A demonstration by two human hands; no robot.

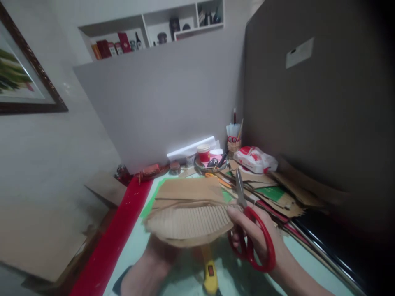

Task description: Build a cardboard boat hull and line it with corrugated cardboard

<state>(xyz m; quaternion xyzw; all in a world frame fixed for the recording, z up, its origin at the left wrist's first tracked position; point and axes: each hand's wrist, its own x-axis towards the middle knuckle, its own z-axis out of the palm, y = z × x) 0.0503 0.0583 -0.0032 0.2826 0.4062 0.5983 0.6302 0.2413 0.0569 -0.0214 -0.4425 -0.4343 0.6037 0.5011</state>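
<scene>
A curved piece of corrugated cardboard (191,224), its ridges showing, is held up over the table. My left hand (162,250) supports it from below on the left, the fingers hidden behind it. At its right end, my right hand (259,224) pinches the edge between thumb and fingers. That same hand also carries scissors (269,246) with red handles, their blades pointing up and away from me. Under the cardboard piece lies a yellow utility knife (210,275), partly covered. Behind it, a flat brown cardboard sheet (188,189) rests on a green mat (150,205).
Cardboard scraps (286,197) are heaped on the right beside a black glossy object (324,238). At the back stand a red-and-white cup (203,153), a plastic-wrapped packet (256,159) and a tool holder (233,144). Grey panels (166,102) enclose the table; a red strip (108,250) runs along its left.
</scene>
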